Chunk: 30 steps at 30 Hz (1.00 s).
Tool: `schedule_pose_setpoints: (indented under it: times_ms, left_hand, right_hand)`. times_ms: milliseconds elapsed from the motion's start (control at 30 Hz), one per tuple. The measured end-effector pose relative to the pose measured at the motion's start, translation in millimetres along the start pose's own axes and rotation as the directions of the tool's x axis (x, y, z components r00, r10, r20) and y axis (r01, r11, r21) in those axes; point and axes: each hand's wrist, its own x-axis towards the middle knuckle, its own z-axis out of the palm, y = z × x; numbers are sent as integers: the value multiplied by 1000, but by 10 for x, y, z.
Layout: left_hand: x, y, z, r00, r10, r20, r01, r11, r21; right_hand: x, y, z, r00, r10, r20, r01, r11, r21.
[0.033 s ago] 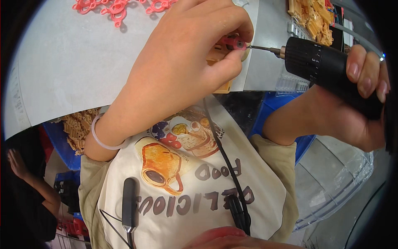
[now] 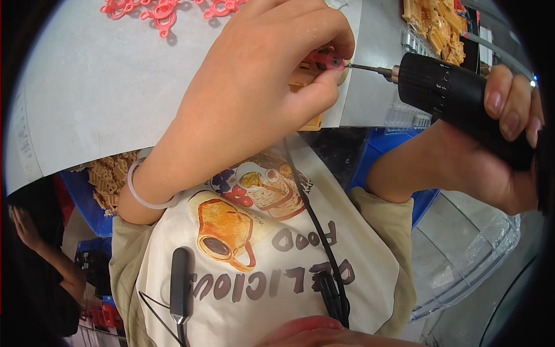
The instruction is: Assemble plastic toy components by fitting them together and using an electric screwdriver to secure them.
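Note:
Above the table's near edge, my left hand (image 2: 263,75) is closed, pinching a small pink plastic part (image 2: 330,60) between thumb and fingers. A dark insert shows in that part's end, and the rest of it is hidden by my fingers. My right hand (image 2: 485,156) grips a black electric screwdriver (image 2: 448,87) lying nearly level. Its thin bit points left, and the tip is at or very close to the pink part; I cannot tell whether it touches. Under my left hand, partly covered, are tan plastic pieces (image 2: 312,122).
Several pink ring-shaped parts (image 2: 165,14) lie at the far left of the white table (image 2: 104,87). Tan parts (image 2: 442,29) are heaped at the far right, beside clear plastic trays (image 2: 407,115). A blue bin (image 2: 87,196) holds more tan parts. Another person's hand (image 2: 26,228) is at the left.

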Motion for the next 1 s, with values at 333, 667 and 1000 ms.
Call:
schedule_pose_setpoints:
  times_ms: [333, 667, 1000]
  left_hand:
    - [-4, -52, 119, 996, 67, -58, -64, 996, 64]
    - [-23, -88, 182, 983, 143, -116, -127, 982, 137]
    - [-15, -29, 162, 980, 160, -122, -136, 973, 184]
  right_hand:
    - [-119, 78, 229, 1000, 22, -14, -22, 1000, -21]
    - [-102, 132, 327, 1000, 26, -17, -27, 999, -35]
    - [-79, 132, 378, 1000, -6, -28, 4, 998, -60]
